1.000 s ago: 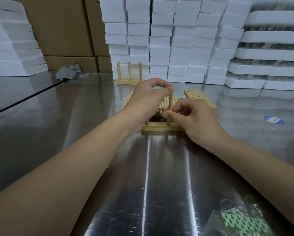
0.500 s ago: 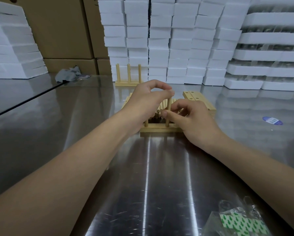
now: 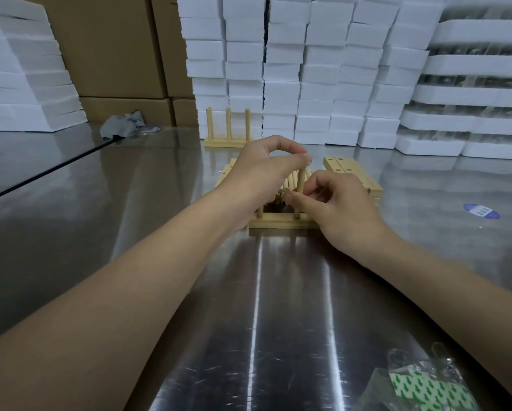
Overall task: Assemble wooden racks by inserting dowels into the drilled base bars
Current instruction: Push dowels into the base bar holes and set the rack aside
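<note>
Bench notes, head view. Both hands work on one upright dowel (image 3: 301, 183) standing in the middle hole of the base bar (image 3: 281, 223), which lies flat on the steel table (image 3: 189, 321) right in front of me.

Left hand (image 3: 260, 173) arches over from above, fingertips and thumb closed on the dowel's top end. I judge this is to bear down along its axis. Right hand (image 3: 340, 212) pinches the shaft lower down between thumb and curled fingers, probably to keep it plumb while it seats. Depth in the hole: cannot tell.

A first dowel (image 3: 259, 213) already stands at the bar's left end. The right end is hidden under the right hand.

Stock sits close behind, within reach: loose dowels (image 3: 290, 180) in a pile, and drilled spare bars (image 3: 349, 175) to the right of it. A finished rack (image 3: 228, 130) with three uprights is parked farther back, against the foam blocks (image 3: 308, 84).

Wood is pale, smooth, unfinished-looking. The dowels are round and slim; the bar is square-edged.

Near corner: a clear bag of green-and-white pads (image 3: 426, 387).
</note>
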Demonstrator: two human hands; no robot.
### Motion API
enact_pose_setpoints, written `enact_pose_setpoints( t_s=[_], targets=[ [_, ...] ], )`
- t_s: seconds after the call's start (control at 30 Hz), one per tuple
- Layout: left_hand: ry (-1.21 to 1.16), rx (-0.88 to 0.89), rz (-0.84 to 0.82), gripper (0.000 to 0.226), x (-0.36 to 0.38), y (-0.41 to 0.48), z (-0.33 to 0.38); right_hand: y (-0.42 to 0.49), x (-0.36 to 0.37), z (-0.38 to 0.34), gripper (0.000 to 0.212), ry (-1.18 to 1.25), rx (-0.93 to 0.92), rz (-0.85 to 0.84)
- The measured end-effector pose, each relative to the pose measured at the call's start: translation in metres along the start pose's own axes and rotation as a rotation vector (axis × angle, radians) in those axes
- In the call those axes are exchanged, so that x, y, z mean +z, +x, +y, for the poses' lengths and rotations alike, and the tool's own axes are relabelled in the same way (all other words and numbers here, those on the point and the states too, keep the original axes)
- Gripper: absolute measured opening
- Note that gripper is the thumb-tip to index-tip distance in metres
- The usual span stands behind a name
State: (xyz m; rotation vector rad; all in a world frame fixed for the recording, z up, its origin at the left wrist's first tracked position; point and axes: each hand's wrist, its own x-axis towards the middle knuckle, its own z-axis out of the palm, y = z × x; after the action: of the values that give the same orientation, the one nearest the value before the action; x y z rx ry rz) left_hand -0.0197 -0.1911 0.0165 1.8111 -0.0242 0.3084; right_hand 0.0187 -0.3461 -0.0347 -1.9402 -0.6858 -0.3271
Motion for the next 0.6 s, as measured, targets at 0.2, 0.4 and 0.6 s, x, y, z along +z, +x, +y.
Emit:
enact_pose_setpoints(
  t_s=[0.2, 0.4, 0.6],
  targets=[
    [0.004, -0.001, 0.002, 0.003, -0.0008, 0.0007, -0.0011, -0.0009, 0.0021, 0.0022, 0.031, -0.002, 0.005, 0.025],
    [0.012, 0.014, -0.004, 0.003, -0.0011, 0.0012, -0.0017, 0.0013, 0.0021, 0.0030, 0.032, 0.002, 0.009, 0.014],
    [0.011, 0.013, -0.011, 0.003, -0.0013, 0.0014, -0.0018, -0.0021, 0.0002, 0.0012, 0.030, 0.013, 0.026, 0.011]
  ],
)
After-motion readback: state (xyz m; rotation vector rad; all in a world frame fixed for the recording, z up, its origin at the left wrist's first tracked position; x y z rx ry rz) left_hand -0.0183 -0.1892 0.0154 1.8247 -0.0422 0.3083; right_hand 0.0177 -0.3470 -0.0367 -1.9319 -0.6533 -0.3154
